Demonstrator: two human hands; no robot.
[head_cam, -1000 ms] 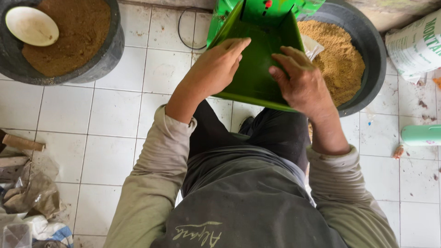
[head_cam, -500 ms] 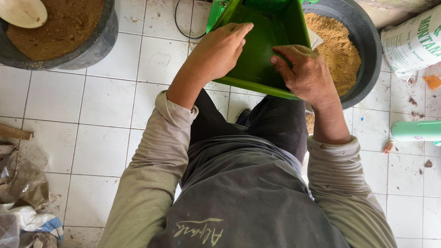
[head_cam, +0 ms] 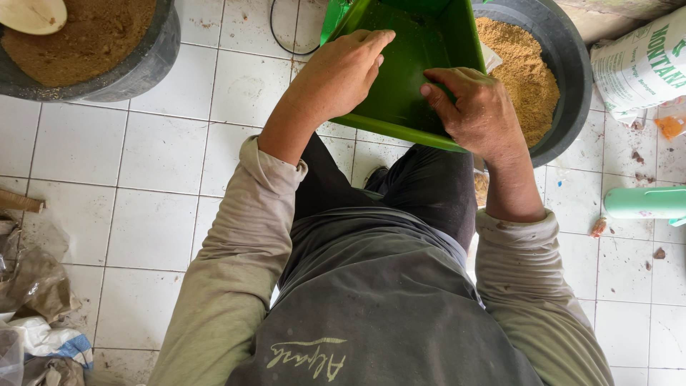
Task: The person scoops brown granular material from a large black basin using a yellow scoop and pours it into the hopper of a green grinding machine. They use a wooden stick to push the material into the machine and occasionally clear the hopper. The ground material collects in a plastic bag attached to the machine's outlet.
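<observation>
A green plastic tray (head_cam: 414,64) with raised walls is tilted in front of me, over my knees. My left hand (head_cam: 343,71) lies on the tray's left wall, fingers curled over its edge. My right hand (head_cam: 471,107) grips the near right rim, thumb inside the tray. Behind the tray stands a dark round tub (head_cam: 564,78) filled with brown granular powder (head_cam: 525,75). The tray's inside looks bare where it shows.
A second dark tub (head_cam: 136,68) of brown powder with a pale scoop (head_cam: 32,14) stands at the top left. A white printed sack (head_cam: 643,68) and a pale green cylinder (head_cam: 643,202) lie at the right. Crumpled bags (head_cam: 36,314) sit at the lower left on the white tiled floor.
The view has shifted downward, so tubs and tray sit higher in the picture. Both hands stay on the green tray; my right hand has slid slightly toward the near rim.
</observation>
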